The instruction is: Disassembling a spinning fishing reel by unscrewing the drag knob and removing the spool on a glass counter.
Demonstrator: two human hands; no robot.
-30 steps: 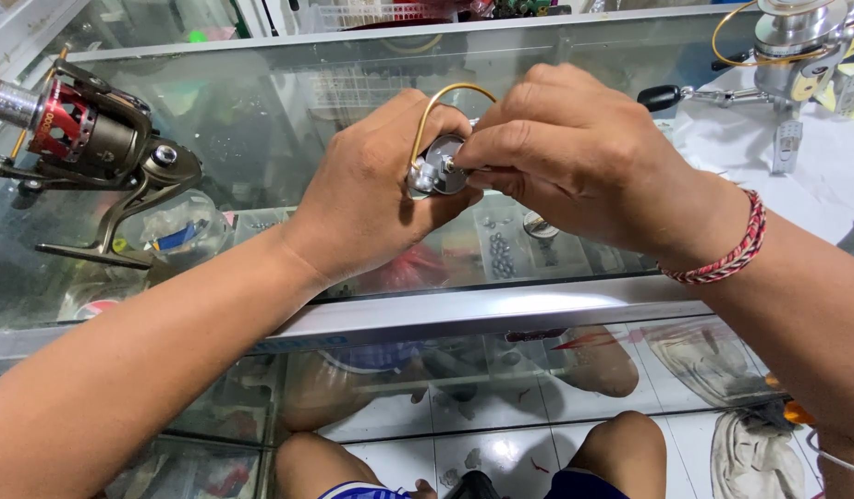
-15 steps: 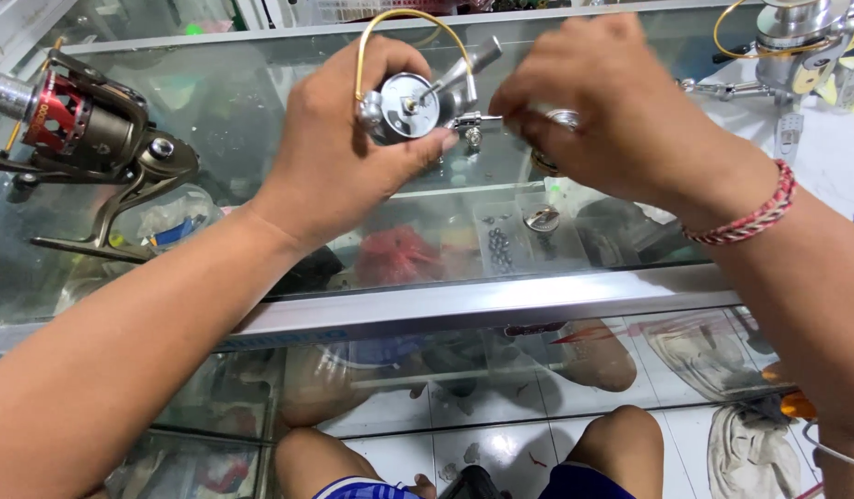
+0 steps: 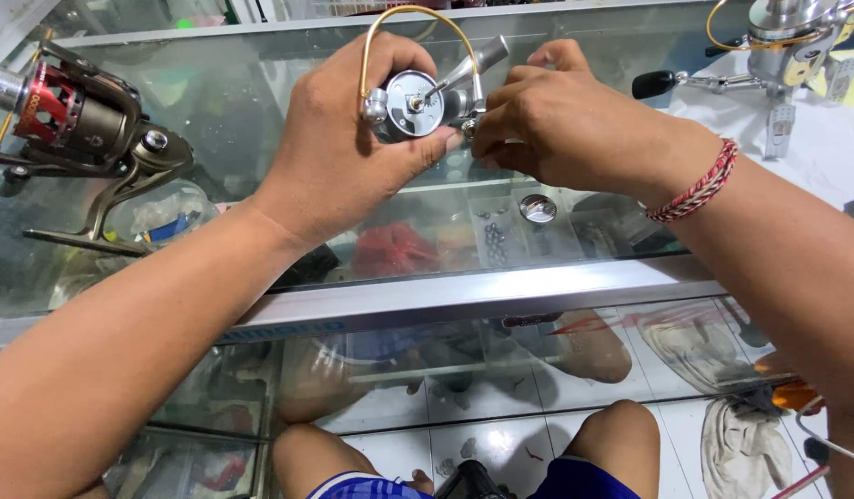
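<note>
Clearly the left hand [image 3: 353,157] is wrapped tight around a small silver spinning reel [image 3: 418,102], held up above the glass counter [image 3: 261,240], while the right hand [image 3: 556,129] pinches shut on a small part at the reel's right side — what part, I cannot tell. A slip there could drop it onto the glass, toward the loose silver cap [image 3: 538,209] below the reel — or off the edge. Left of the reel, a bronze-and-red reel [image 3: 76,120] lies on the counter.

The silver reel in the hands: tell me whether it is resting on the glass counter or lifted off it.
Lifted off. The left hand holds the silver reel above the glass counter, while the right hand pinches its side.
</note>
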